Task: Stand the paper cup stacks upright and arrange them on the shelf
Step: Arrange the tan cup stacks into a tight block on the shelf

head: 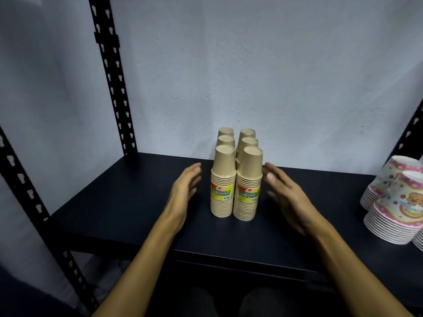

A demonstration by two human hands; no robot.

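Observation:
Several tan paper cup stacks stand upright, rims down, in two rows on the dark shelf (114, 202). The front left stack (223, 179) and the front right stack (248, 181) each carry a yellow label. More stacks (238, 139) stand behind them, partly hidden. My left hand (184, 193) is open, palm facing the left row, a short gap away. My right hand (287, 195) is open on the other side, its fingertips near the front right stack. Neither hand holds anything.
Patterned white and pink cup stacks (396, 202) stand at the shelf's right end. Black perforated uprights (112, 76) frame the left side, another upright (409, 133) the right. A pale wall runs behind the shelf. The shelf's front edge (229, 255) lies below my wrists.

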